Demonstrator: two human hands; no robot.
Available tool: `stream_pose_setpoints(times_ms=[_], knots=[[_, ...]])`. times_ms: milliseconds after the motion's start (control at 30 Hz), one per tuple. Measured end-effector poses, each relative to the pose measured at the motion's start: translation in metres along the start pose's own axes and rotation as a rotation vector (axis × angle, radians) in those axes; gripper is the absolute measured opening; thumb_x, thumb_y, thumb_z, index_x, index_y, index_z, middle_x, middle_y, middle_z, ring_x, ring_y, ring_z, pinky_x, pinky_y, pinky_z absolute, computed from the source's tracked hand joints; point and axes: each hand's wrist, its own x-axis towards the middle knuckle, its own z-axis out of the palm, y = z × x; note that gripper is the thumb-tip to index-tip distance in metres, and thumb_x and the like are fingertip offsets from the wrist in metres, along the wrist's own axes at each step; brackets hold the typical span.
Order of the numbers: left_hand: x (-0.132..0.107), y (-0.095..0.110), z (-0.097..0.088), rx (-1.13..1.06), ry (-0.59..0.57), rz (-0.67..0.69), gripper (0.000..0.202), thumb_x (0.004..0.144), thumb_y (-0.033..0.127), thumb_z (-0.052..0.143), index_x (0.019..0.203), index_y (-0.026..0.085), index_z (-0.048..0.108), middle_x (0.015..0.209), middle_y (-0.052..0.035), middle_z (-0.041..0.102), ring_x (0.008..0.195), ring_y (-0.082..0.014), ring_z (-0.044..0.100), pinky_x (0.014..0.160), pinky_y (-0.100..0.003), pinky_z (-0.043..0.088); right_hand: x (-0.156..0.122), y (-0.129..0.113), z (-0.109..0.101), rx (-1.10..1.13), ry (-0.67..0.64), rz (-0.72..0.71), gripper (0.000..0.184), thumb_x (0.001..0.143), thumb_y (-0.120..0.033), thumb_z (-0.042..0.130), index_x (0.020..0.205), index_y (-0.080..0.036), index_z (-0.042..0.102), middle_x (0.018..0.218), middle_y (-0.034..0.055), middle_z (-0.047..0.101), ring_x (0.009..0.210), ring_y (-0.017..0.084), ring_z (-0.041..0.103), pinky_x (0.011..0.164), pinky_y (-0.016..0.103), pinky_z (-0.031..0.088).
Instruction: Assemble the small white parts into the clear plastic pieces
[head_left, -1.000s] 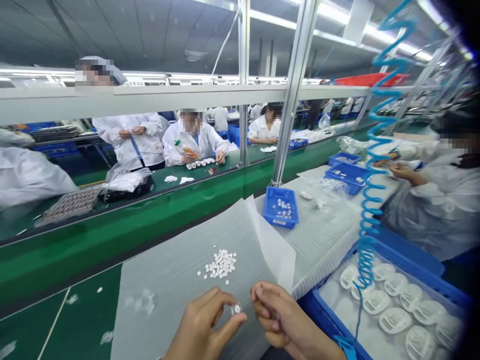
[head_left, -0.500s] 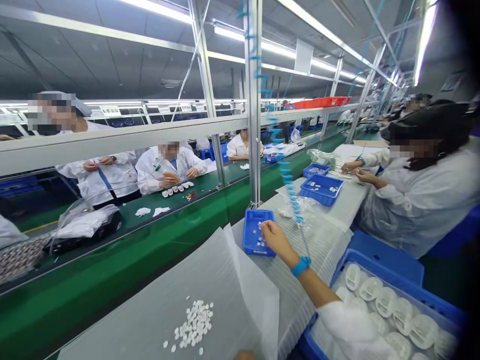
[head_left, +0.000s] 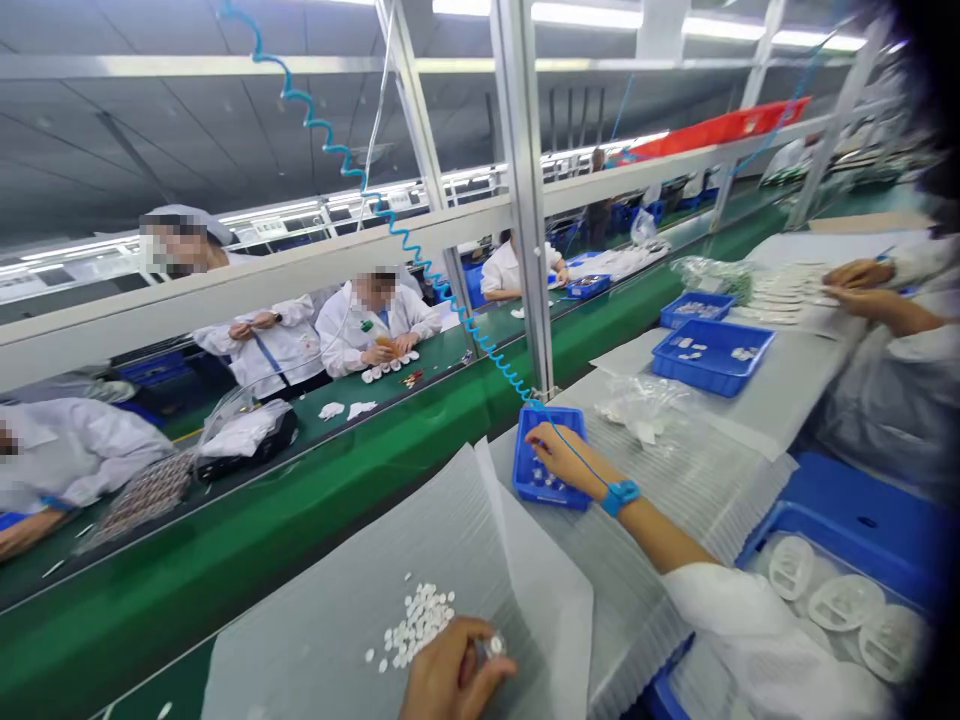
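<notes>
The left hand [head_left: 450,672] is closed in a pinching grip on a small clear disc [head_left: 493,647], held just beside a heap of white discs [head_left: 417,622] on a foam sheet [head_left: 315,610]. The right hand [head_left: 559,452] is spread, its fingers laid inside a blue tray [head_left: 537,484] on the counter [head_left: 180,545].

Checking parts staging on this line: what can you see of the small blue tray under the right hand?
The small blue tray is a shallow, rectangular, open-topped bin of what looks like moulded plastic, with a raised rim. It lies flat on a ribbed translucent sheet. A few small white parts lie inside, near the front. The right hand reaches over it and hides much of the interior, so the full count can't be seen. A coiled blue cord comes down by its far edge.
</notes>
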Motion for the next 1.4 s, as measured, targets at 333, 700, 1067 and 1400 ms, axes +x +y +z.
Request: stream_pose_setpoints(times_ms=[333,700,1067,1400], knots=[[0.018,0.053,-0.035,0.03,0.181,0.261,0.042,0.081,0.058,0.067,0.078,0.017,0.071,0.054,0.0041,0.049,0.047,-0.0095,0.043,0.048,-0.021,0.032,-0.155,-0.088,0.06,0.793,-0.48,0.29,0.031,0.087,-0.045,0.068,0.092,-0.014,0.063,0.075,0.0028,0.068,0.067,0.014,0.065,0.066,0.027,0.051],[-0.004,0.066,-0.051,-0.107,0.04,0.328,0.031,0.085,0.046,0.068,0.105,0.023,0.073,0.062,0.003,0.051,0.053,-0.0103,0.044,0.051,-0.022,0.033,-0.19,-0.112,0.065,1.194,-0.433,0.369,0.027,0.079,-0.026,0.082,0.087,-0.016,0.059,0.087,0.0026,0.069,0.077,0.009,0.062,0.074,0.02,0.045],[-0.049,0.07,-0.061,-0.147,0.148,0.268,0.031,0.092,0.049,0.06,0.112,0.026,0.063,0.062,0.0058,0.046,0.054,-0.0103,0.044,0.054,-0.021,0.035,-0.211,-0.115,0.078,1.326,-0.571,0.378,0.034,0.073,-0.032,0.087,0.094,-0.014,0.066,0.085,0.0055,0.07,0.067,0.01,0.065,0.061,0.018,0.05],[-0.119,-0.007,-0.074,-0.257,0.236,-0.388,0.035,0.1,0.04,0.039,0.125,0.023,0.056,0.094,-0.0062,0.063,0.081,-0.0194,0.063,0.072,-0.03,0.053,-0.223,-0.123,0.086,1.351,-0.624,0.306,0.024,0.076,-0.021,0.084,0.094,-0.017,0.07,0.094,0.0048,0.07,0.068,0.007,0.066,0.061,0.015,0.053]])
